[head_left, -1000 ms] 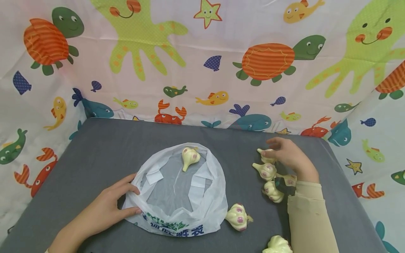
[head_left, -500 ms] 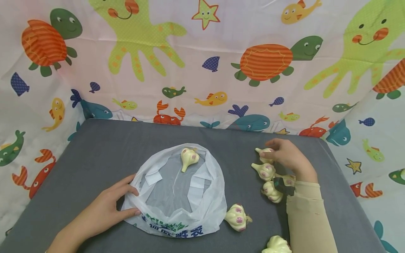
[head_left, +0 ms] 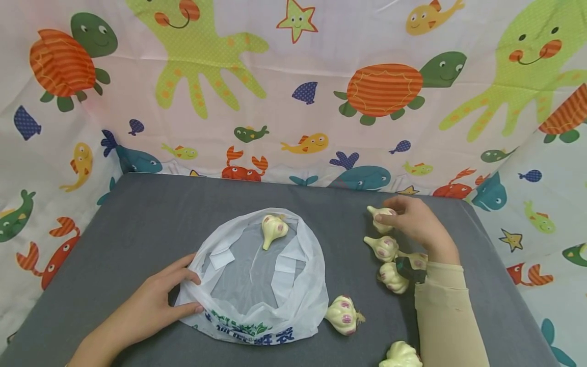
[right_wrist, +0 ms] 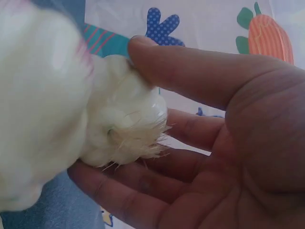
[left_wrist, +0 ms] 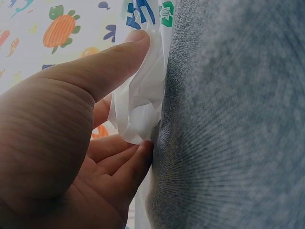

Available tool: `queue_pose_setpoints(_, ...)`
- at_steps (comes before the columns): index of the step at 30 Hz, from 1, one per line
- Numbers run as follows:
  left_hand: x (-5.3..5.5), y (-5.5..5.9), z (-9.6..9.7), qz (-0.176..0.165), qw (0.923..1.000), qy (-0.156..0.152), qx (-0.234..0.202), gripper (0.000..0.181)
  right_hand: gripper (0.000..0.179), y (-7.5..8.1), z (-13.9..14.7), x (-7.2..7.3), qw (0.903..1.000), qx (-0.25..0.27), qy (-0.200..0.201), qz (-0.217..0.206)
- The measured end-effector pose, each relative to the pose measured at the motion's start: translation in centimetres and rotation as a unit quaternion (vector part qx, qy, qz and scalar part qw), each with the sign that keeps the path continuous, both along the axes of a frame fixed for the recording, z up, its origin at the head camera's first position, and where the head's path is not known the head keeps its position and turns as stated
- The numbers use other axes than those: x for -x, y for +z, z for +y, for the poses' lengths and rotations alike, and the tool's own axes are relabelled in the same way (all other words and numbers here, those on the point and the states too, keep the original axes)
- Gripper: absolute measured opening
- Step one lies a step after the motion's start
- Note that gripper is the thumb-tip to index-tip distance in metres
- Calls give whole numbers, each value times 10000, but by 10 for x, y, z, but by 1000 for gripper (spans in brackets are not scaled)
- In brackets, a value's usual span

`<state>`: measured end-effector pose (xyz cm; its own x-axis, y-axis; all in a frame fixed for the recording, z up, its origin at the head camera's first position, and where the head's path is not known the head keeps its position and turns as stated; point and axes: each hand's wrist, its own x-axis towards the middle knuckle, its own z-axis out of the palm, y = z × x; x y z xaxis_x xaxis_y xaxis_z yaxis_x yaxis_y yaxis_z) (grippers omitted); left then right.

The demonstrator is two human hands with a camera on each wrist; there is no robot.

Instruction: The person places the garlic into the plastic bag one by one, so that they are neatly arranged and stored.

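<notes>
A white plastic bag (head_left: pixel 300 316) with blue and green print stands with its mouth spread wide on the grey table. My left hand (head_left: pixel 153 300) holds the bag's left side between thumb and fingers; the left wrist view shows the thin film (left_wrist: pixel 143 90) between them. One garlic bulb (head_left: pixel 274 229) lies inside the bag, near its far wall. To the right, my right hand (head_left: pixel 419 219) grips another garlic bulb (head_left: pixel 379 218) at the far end of a row of bulbs. In the right wrist view this bulb's root tuft (right_wrist: pixel 138 138) faces the palm, with thumb above and fingers below.
Beside the right wrist lie more garlic bulbs (head_left: pixel 384 248) (head_left: pixel 393 278), and a dark wrist camera partly covers one. A single bulb (head_left: pixel 344 315) sits against the bag's right side; another (head_left: pixel 401 355) is at the front edge of view. Printed cloth (head_left: pixel 275 66) encloses the table.
My right hand has taken hold of the farthest garlic bulb and shifted it slightly away from the row. The left hand and the bag stay put.
</notes>
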<state>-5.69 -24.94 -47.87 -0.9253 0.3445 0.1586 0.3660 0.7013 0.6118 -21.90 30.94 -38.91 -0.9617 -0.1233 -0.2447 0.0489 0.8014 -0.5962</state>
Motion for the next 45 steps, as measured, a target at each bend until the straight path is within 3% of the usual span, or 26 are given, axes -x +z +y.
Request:
queue_pose_setpoints(20, -1, -1, 1, -19, 10000, -1, -8, 47, 57, 25, -21, -15, 9961, 443, 116, 758)
queue_pose_setpoints(45, -1, 4, 1, -175, 9997, 65, 173, 45, 52, 31, -45, -17, 9892, 519, 626, 1217)
